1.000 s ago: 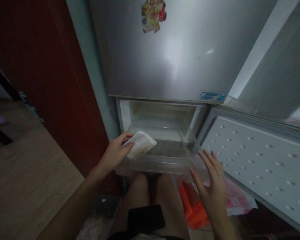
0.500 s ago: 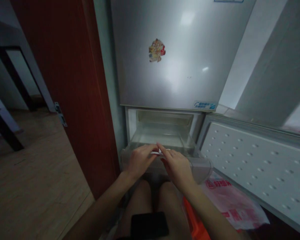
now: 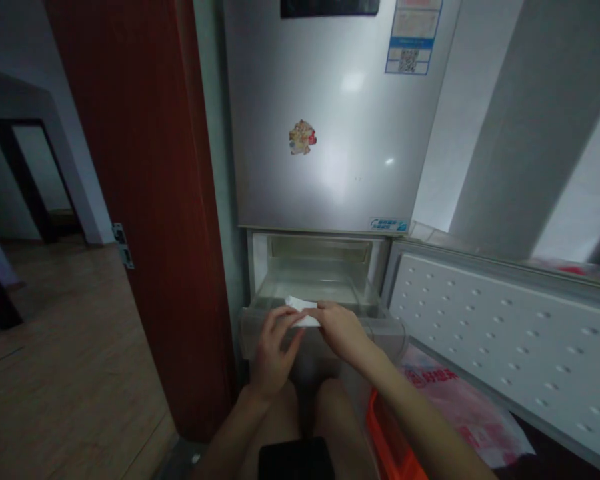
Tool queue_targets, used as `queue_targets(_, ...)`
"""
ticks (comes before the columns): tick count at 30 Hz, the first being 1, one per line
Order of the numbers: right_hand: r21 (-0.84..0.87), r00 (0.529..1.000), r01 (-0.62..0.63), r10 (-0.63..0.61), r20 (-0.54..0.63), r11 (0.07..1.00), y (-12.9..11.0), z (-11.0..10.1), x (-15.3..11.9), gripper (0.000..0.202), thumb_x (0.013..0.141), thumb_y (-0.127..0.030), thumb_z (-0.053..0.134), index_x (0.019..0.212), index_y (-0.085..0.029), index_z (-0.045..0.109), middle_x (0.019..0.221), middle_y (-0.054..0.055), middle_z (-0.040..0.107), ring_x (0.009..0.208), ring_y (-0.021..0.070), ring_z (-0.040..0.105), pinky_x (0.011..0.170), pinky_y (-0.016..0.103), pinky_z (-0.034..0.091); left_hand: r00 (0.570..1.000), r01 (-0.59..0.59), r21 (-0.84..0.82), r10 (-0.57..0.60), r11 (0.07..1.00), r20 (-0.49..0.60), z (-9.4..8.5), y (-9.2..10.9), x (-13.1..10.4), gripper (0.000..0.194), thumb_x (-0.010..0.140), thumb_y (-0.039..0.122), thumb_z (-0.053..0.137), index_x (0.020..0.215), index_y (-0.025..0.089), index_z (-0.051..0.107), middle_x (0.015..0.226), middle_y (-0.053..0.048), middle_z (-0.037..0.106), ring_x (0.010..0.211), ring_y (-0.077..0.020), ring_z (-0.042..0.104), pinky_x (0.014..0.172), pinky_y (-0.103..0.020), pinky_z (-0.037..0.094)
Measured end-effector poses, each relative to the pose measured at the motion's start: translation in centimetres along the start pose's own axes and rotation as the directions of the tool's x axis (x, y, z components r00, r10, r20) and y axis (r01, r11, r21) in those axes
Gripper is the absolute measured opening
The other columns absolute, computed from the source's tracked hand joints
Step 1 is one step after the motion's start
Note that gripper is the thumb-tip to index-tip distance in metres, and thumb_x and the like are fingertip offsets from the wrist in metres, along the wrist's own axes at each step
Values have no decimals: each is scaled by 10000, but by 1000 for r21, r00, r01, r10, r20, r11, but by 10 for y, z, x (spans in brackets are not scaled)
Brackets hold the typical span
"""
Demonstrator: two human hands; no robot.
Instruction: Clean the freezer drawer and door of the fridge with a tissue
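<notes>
Presently, a silver fridge (image 3: 330,120) is seen with its lower door (image 3: 505,340) swung open and a clear plastic drawer (image 3: 325,327) pulled out. A white cloth (image 3: 303,311) is held over the drawer's front edge, between both hands. It is judged light, soft and limp, best gripped by its edges. The left hand (image 3: 273,350) is raised from below, fingers curled onto the cloth's near edge. The right hand (image 3: 343,330) is angled in from the right, fingertips pinching the cloth's right side.

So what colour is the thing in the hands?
White, a folded cloth or paper; the head view shows it.
</notes>
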State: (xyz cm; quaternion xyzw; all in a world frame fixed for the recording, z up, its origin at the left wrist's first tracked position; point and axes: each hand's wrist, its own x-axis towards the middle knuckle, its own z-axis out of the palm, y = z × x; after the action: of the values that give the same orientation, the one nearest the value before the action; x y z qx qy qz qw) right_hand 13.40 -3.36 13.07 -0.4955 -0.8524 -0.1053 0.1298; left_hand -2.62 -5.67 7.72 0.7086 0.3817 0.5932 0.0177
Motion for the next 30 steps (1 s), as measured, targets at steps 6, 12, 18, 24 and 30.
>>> queue_targets(6,-20,910,13,-21,-413,1000,33,49,-42,389,921,-63,432,1222,-192,643,1244,113,597,1118,212,571,926,346,511,813,561,-358,-579,746,66,-7,-24,-62,239,924,385,497,1062,211,584,1156,-107,636,1133,-235,614,1037,-465,477)
queue_targets(12,86,745,-92,126,-655,992,89,91,-103,680,846,8,302,1474,-236,390,1478,74,449,1396,179,386,1172,480,323,613,659,-728,-697,191,372,5,-38,-73,392,788,310,662,1155,189,594,1339,-149,599,1293,-293,535,1055,-464,463)
queue_targets(18,108,750,-276,284,-597,955,90,103,-124,731,793,-24,368,1480,-275,381,1583,52,270,1483,240,213,1193,561,228,595,535,-845,-698,-26,398,8,-32,-68,412,741,188,703,1149,178,648,1385,-153,573,1372,-338,442,1112,-524,383)
queue_targets(24,37,741,-397,344,-577,917,77,97,-111,611,855,-104,423,1459,-194,404,1555,82,329,1465,272,247,1173,547,280,585,457,-878,-696,-142,417,11,-34,-68,386,806,121,606,1188,166,625,1390,-157,567,1377,-290,446,1151,-489,344)
queue_targets(30,3,766,-460,398,-505,888,50,98,-89,722,791,-32,384,1485,-235,393,1555,21,335,1470,306,212,1180,623,176,584,429,-883,-687,-191,433,14,-33,-69,427,834,85,548,1243,202,593,1384,-126,579,1393,-251,430,1159,-474,336)
